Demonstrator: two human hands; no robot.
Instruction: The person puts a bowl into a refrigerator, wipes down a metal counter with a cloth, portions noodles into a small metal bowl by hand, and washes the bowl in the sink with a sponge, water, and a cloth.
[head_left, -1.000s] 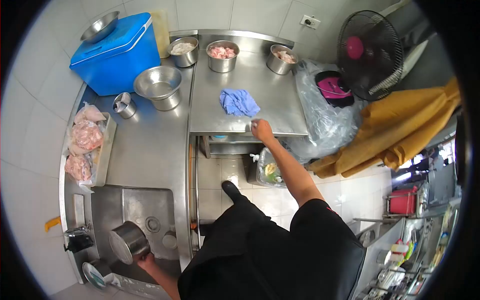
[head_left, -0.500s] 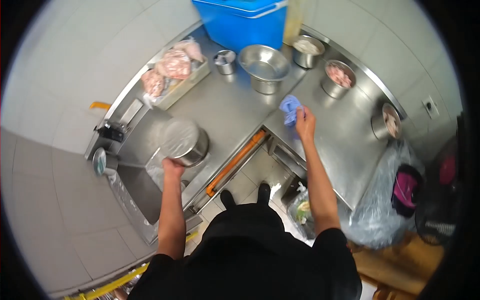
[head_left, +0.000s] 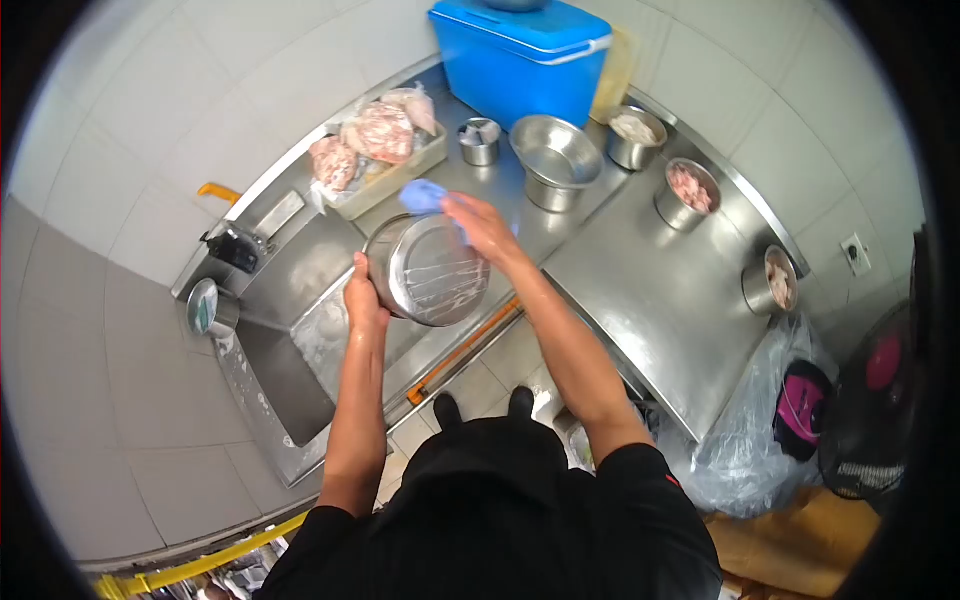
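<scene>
In the head view, my left hand (head_left: pixel 366 298) grips the left side of a shiny steel pot (head_left: pixel 437 275). The pot is held tilted above the counter near the sink, its flat round face with pale streaks turned up and right. My right hand (head_left: pixel 482 228) is closed on a blue cloth (head_left: pixel 424 196), which lies over the pot's far upper edge. Part of the cloth is hidden behind my fingers and the pot. Just beyond the pot stands a pale tray (head_left: pixel 395 180) with bagged raw meat (head_left: pixel 383 133).
A sink (head_left: pixel 285 388) lies at left, with a small metal container (head_left: pixel 213 307) on its edge. Along the back stand a blue cooler (head_left: pixel 520 65), a wide steel bowl (head_left: pixel 556 152) and a small pot (head_left: pixel 479 143). Steel pots of meat (head_left: pixel 688 196) line the right counter (head_left: pixel 650 290).
My left hand has lifted and tilted the pot, moving it right. My right hand has brought the blue cloth left from over the right counter to the pot. The view has shifted slightly.
</scene>
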